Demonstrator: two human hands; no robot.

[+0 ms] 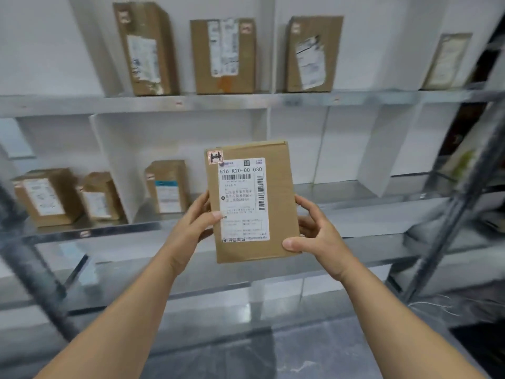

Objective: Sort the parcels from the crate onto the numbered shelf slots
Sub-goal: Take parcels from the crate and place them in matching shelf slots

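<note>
Brown parcel (250, 202) held upright in front of metal shelf (164, 103), label facing viewer. Left hand (195, 222) grips its left edge, right hand (318, 232) grips lower right edge. Other parcels stand in slots above and left.

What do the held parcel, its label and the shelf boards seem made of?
The held parcel looks like matte brown cardboard, creased at its top. Its label seems white printed paper. The shelf boards are probably sheet metal: grey, dully reflective.
</note>
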